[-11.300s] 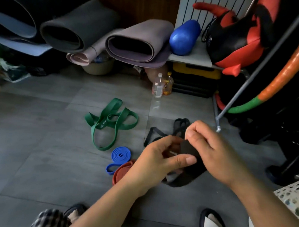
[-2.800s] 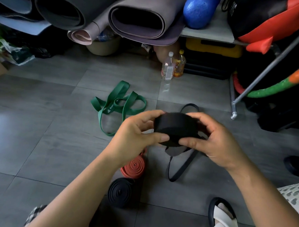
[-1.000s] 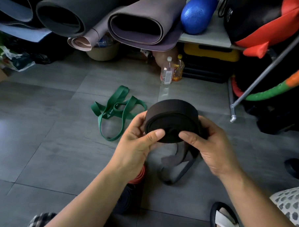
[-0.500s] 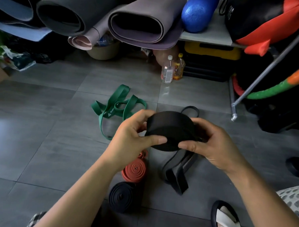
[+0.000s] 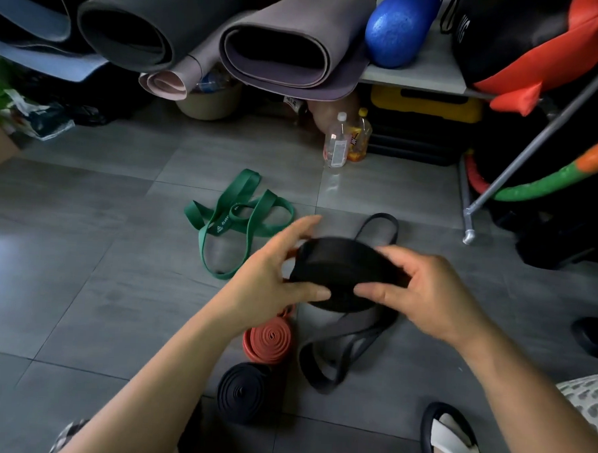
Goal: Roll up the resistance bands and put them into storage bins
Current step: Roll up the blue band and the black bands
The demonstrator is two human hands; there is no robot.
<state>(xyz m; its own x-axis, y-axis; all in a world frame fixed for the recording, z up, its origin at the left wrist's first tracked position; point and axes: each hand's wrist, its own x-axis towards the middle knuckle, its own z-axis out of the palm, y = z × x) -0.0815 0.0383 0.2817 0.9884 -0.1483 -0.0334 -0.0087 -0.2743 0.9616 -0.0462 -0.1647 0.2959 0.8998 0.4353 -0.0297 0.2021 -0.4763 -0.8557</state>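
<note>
1. My left grip (image 5: 271, 276) and right grip (image 5: 428, 293) both clasp the black roll (image 5: 340, 265), thumbs on its near face and fingers over the far edge. It is in the air above the floor (image 5: 82, 285), at the middle of my view.
2. The roll is not finished. Its loose tail (image 5: 339, 361) hangs down to the floor at 6 o'clock of the roll.
3. Another black loop (image 5: 376, 223) shows at 12 o'clock. I cannot tell whether it is the same band.
4. To roll well, I judge that one grip should pinch the coil flat while the other turns it.
5. The tail needs light tension and square edges, or the layers will slide into a cone.
6. My left fingers are blurred, so I cannot tell how firmly they press.
7. The count of bands is four: the one I hold and three on the floor.
8. The green band (image 5: 236, 223) lies loose and tangled at 10 o'clock of the roll and is not yet rolled.
9. Two rolls are finished. The red roll (image 5: 268, 341) is at 7 o'clock, and the small black roll (image 5: 244, 391) is just beside it, nearer to me.
10. No storage bin is plainly in sight, so I judge the task about half done.
11. Two bottles (image 5: 336, 140) stand side by side at 12 o'clock, well apart from the bands.
</note>
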